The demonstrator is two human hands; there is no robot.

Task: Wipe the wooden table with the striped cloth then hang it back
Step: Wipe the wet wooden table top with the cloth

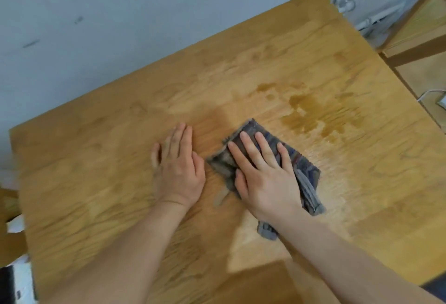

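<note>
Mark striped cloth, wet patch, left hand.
striped cloth (pixel 305 168), head view, exposed fold right of the fingers.
wet patch (pixel 299 103), head view, its dark middle.
left hand (pixel 178 169), head view, back of hand.

One head-worn camera looks steeply down, close over the light-brown wooden table (pixel 265 62), facing the pale grey wall (pixel 120 14).

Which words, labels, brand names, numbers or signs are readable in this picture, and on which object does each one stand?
No readable text anywhere in this view.
Light brown wooden table: only grain and wet stains.
Grey-blue striped cloth under the right hand: stripes, no label visible.
Pale grey wall: two small dark marks, too blurred to tell whether they are writing.
</note>
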